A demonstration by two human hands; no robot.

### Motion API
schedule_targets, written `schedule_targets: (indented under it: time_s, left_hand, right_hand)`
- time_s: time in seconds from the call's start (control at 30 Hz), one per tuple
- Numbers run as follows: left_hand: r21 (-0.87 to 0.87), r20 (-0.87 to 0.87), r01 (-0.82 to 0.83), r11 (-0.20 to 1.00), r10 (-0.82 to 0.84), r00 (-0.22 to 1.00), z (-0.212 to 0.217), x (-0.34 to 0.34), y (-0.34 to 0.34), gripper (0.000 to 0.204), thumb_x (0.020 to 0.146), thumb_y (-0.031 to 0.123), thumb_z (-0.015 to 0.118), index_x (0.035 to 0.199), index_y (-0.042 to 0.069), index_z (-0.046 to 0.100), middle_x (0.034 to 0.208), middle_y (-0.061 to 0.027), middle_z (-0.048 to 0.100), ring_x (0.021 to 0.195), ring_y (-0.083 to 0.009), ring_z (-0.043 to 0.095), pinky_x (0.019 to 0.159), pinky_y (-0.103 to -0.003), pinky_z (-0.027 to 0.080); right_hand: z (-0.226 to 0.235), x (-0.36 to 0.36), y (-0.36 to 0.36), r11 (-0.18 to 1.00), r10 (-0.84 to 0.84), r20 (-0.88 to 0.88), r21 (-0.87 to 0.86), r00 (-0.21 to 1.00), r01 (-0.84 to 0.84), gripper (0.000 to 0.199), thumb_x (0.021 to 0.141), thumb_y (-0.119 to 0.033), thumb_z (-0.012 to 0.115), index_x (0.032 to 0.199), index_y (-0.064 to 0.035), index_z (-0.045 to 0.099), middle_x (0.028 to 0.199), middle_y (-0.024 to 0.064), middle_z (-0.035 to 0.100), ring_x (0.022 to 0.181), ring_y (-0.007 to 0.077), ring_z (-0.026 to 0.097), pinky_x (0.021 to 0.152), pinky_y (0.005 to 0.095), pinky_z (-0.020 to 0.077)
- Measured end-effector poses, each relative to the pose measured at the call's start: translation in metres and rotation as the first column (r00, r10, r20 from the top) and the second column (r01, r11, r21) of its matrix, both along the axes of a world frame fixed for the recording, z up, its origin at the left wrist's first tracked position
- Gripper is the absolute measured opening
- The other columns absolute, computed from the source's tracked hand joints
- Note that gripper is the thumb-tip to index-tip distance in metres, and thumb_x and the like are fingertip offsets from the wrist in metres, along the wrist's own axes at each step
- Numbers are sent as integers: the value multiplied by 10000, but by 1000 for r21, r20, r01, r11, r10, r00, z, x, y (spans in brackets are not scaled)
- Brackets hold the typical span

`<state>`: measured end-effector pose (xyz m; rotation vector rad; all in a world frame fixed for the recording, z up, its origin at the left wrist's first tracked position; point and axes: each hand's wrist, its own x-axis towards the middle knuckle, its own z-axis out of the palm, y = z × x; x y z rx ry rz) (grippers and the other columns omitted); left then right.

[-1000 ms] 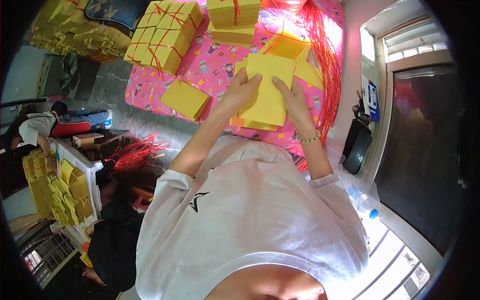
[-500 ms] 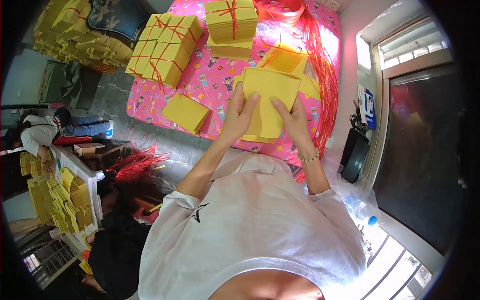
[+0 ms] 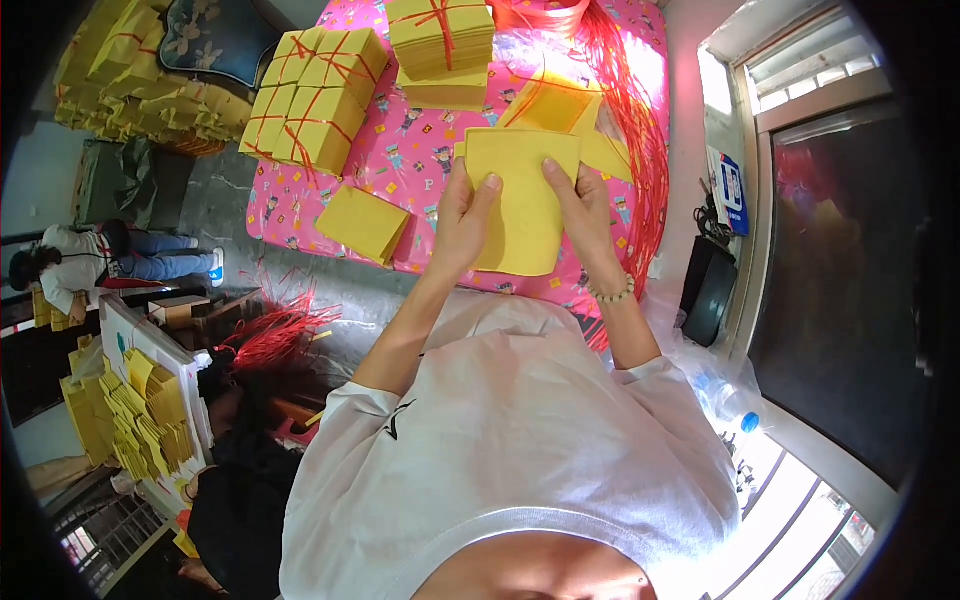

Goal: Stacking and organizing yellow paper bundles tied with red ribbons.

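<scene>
A sheaf of yellow paper (image 3: 522, 200) is held upright between my two hands over the near edge of the pink patterned table covering (image 3: 268, 205). My left hand (image 3: 463, 222) grips its left side, thumb across the front and fingers behind. On the opposite side my right hand (image 3: 588, 218), with a beaded bracelet on the wrist, grips in the same way. Behind the sheaf lie more yellow sheets (image 3: 545, 105), partly covered by it. A folded yellow piece (image 3: 360, 224) rests on the table to the left.
Yellow bundles tied with red strips (image 3: 318, 100) and a tall tied stack (image 3: 440, 45) stand farther back. Long red strips (image 3: 645, 150) trail down the right side. At left, a person in a white top (image 3: 75, 262) is near a second table (image 3: 190, 375); another in black (image 3: 240, 510) sits nearby.
The sheets in my hands look more evenly lined up, with fewer edges sticking out. The person in white has moved back from the second table. My view has shifted slightly.
</scene>
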<state>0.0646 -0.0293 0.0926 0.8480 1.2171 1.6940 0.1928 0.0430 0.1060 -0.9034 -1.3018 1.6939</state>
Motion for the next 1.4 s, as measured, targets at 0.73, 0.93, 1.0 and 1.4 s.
schedule_targets:
  time_s: [0.73,0.93,1.0,1.4]
  left_hand:
    - [-241,288,187,952,-114,951,-26,-28,4,309,941,123,497,1237,35,491,1155,-46,591,1039,-131,562,890,-278,437]
    - [-273,324,204,940,-110,940,-32,-38,0,298,939,140,509,1218,36,501,1132,-63,603,1011,-146,582,865,-287,461]
    - [-280,327,190,941,-93,940,-37,-43,0,294,939,141,509,1213,35,503,1134,-70,602,1014,-150,582,868,-288,462]
    - [-305,339,123,944,-13,941,-43,-58,-7,294,943,122,488,1213,6,495,1150,-99,595,1034,-179,581,891,-309,457]
  right_hand:
    - [-22,16,2,958,275,280,-160,920,-238,393,921,-343,550,828,27,645,722,16,642,602,54,592,519,210,486]
    - [-31,7,4,949,295,357,-220,886,-227,385,899,-366,578,845,6,662,715,18,643,601,56,593,515,208,481]
    - [-36,6,4,932,345,362,-241,866,-270,395,893,-379,582,841,4,663,711,17,642,595,55,588,513,208,479]
    - [-42,-6,-3,876,476,410,-303,778,-376,452,874,-448,585,798,-7,651,642,4,605,553,69,563,495,216,467]
